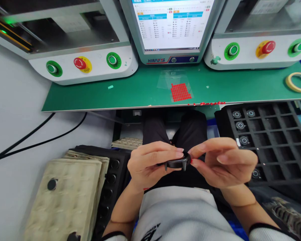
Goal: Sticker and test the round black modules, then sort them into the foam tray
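Observation:
My left hand [148, 161] is closed round a small black round part [176, 163] with short prongs pointing down, held above my lap. At the part's right edge, the thumb and forefinger of my right hand [219, 164] pinch a tiny red sticker [191, 161]. The sticker is against or very close to the part; I cannot tell which. My right hand's other fingers are loosely curled. A sheet of small red stickers [181, 92] lies on the green bench top, with loose red ones [208, 103] along its front edge.
A black divided tray [271, 140] with several round parts stands at the right. Cream trays [65, 197] are stacked on the left beside another black tray [112, 179]. Behind are a screen [170, 26], two button-fitted machines and a tape roll [298, 82].

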Motion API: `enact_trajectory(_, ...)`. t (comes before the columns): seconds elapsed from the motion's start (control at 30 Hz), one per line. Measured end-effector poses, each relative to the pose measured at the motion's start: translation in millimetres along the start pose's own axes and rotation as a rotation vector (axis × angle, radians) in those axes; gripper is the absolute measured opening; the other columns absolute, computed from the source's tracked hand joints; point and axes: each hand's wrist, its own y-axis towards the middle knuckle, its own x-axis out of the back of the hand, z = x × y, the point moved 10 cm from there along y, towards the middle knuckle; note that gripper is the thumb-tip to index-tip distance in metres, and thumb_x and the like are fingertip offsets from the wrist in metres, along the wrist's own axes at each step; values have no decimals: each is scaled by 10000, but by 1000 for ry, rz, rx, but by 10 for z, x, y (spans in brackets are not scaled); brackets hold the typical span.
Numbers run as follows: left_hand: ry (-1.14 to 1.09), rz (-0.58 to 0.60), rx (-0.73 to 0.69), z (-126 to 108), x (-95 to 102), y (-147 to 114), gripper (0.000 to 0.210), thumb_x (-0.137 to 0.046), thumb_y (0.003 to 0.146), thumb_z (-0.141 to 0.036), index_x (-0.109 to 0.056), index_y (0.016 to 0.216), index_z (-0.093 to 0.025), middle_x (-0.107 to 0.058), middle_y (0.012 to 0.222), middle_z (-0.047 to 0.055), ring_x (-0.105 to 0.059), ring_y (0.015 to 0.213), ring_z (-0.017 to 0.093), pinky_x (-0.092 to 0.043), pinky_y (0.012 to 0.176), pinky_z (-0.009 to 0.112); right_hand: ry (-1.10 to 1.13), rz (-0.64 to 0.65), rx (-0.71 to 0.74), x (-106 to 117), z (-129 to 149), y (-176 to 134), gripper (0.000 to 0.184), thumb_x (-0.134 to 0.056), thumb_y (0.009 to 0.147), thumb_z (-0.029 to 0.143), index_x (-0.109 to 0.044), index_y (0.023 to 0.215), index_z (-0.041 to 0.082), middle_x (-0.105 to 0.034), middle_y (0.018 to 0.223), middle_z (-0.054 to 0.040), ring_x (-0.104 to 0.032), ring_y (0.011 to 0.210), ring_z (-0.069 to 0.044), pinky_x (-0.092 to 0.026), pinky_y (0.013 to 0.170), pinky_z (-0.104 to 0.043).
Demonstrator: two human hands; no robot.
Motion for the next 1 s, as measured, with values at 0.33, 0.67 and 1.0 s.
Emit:
enact_trajectory(0.33,-19,14,22,35,16,2,270,-724,853,-188,-735,1122,-189,-775,938,83,-743,810,160,-624,705,237,-114,161,61,-47,78,25,509,-742,723,-50,-655,1157,201,-786,849,-23,-738,762,-177,-640,617,-271)
enact_trajectory(0.67,7,19,-2,16,12,-13,264,-708,867,-195,-727,1130,-187,-774,963,81,-743,820,157,-622,715,230,-71,271,-6,-118,44,162,281,-720,772,10,-592,874,238,-738,777,-7,-706,687,-161,-626,633,-307)
enact_trajectory(1.0,357,-104,-120,-271,-33,-156,272,-606,881,-51,-674,1136,-117,-742,1062,92,-720,1022,177,-624,882,285,-381,28,94,-121,279,-73,420,-627,744,-64,-360,708,259,-670,880,48,-724,839,-141,-657,674,-274)
